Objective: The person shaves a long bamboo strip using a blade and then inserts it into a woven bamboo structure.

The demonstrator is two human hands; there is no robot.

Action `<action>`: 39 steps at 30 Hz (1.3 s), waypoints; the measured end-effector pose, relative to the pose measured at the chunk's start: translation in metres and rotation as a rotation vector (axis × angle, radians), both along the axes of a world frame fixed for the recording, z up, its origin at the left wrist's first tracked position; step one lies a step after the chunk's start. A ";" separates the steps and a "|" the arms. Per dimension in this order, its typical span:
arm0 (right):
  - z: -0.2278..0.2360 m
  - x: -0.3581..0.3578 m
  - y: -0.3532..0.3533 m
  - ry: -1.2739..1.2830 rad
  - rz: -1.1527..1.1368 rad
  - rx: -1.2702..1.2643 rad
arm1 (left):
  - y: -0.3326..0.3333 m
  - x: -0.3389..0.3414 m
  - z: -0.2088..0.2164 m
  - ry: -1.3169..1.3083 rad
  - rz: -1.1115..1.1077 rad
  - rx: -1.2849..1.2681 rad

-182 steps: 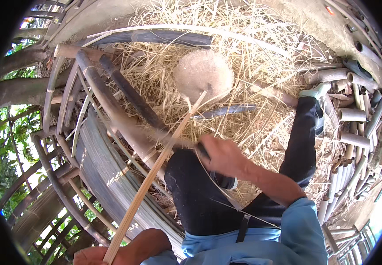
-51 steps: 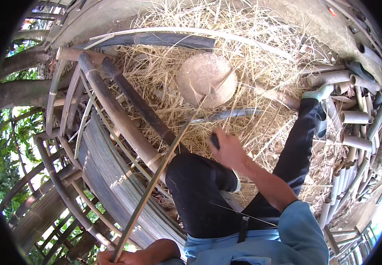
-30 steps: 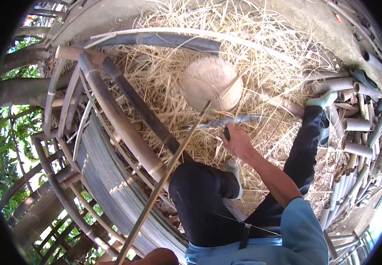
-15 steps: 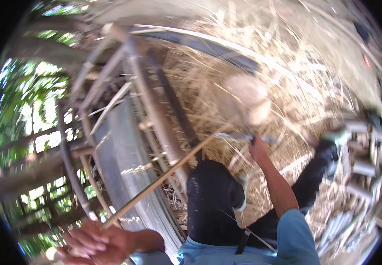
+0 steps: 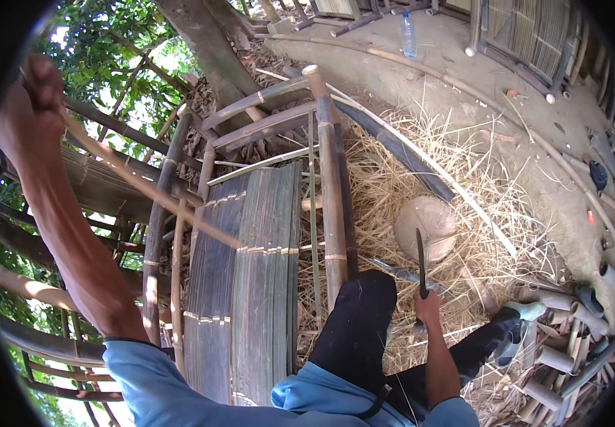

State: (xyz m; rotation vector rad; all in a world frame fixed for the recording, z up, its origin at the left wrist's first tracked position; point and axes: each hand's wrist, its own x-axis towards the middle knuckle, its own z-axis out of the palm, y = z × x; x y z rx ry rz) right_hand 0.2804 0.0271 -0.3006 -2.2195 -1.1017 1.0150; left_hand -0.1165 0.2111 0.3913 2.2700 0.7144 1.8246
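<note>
Hands well apart here, the left hand (image 5: 31, 107) grips the tan strip (image 5: 159, 198) slanting from ten o'clock toward centre, while the right hand (image 5: 428, 309), at four, wraps the knife (image 5: 421, 262), best aimed toward twelve, clear of the knee (image 5: 366, 288).

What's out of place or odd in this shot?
Mainly litter: pale shavings lie tangled around the round block, messy against the orderly dark slats. No clear damage; the strip in the left hand is too blurred to judge.
</note>
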 end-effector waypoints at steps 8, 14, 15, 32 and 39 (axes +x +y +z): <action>0.009 0.015 -0.021 0.060 -0.047 0.185 | -0.070 0.011 -0.166 0.011 0.442 -0.649; 0.049 -0.007 0.005 0.026 0.026 0.324 | -0.172 -0.024 -0.320 0.048 0.545 -1.138; 0.071 -0.020 0.008 -0.018 0.040 0.337 | -0.190 -0.025 -0.336 0.036 0.564 -1.172; 0.174 -0.116 0.029 0.026 0.385 0.311 | -0.255 -0.003 -0.448 -0.045 0.629 -1.523; 0.169 -0.114 0.031 0.077 0.379 0.301 | -0.255 -0.007 -0.452 -0.080 0.579 -1.530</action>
